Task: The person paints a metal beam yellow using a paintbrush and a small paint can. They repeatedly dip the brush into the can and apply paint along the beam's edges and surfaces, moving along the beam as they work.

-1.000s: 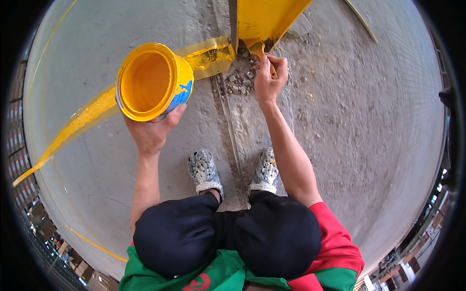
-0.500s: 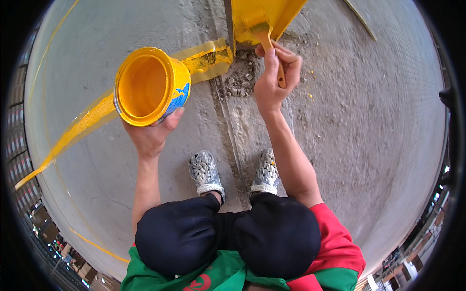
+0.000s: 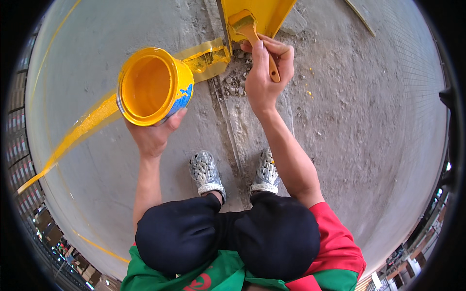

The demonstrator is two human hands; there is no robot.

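Note:
My left hand [image 3: 154,136] is closed round the lower side of a yellow paint can [image 3: 183,80], which is tilted so its wide mouth faces up at me. Yellow paint coats its inside and rim, and a blue patch shows on its side. In my right hand [image 3: 264,80] is a paintbrush [image 3: 250,31] with a wooden handle that has a hole at its end. The brush's bristles lie against the yellow face of a steel post [image 3: 274,14] at the top of the view. My fingers grip the handle just below the post.
A strip of masking tape [image 3: 213,72] smeared with yellow paint runs up to the post's foot. A yellow floor line [image 3: 80,130] stretches away to the left. Loose rubble [image 3: 235,82] lies below the post. My two clogs [image 3: 206,169] stand on the concrete floor [image 3: 349,121].
My right hand and the brush have moved a little left along the post's yellow face. The can has shifted very slightly right in my left hand.

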